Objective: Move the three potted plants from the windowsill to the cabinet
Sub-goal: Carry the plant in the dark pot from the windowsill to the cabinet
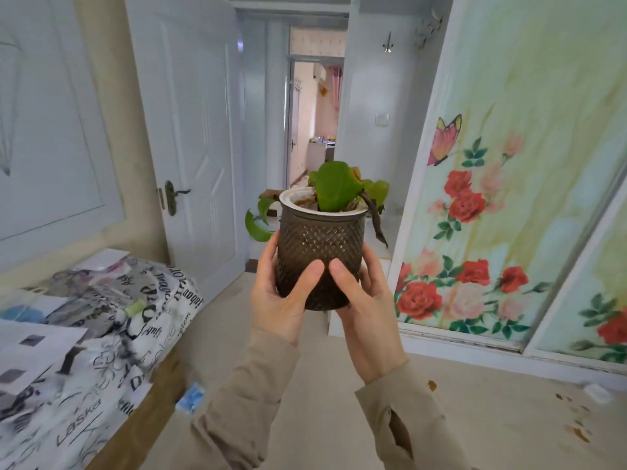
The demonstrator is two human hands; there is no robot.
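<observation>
We hold the potted plant [320,257] upright between left hand [281,300] and right hand [368,310], fingers [307,283] wrapped around its dark textured pot.

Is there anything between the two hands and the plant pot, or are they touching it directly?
Nothing visible is between them. The left hand and the right hand press bare against the sides of the dark textured pot, thumbs on its near face. The cabinet is not identifiable in this view.

Two bare hands; long khaki-beige sleeves [244,401], loose and creased; buttoned cuff slit on the right
</observation>
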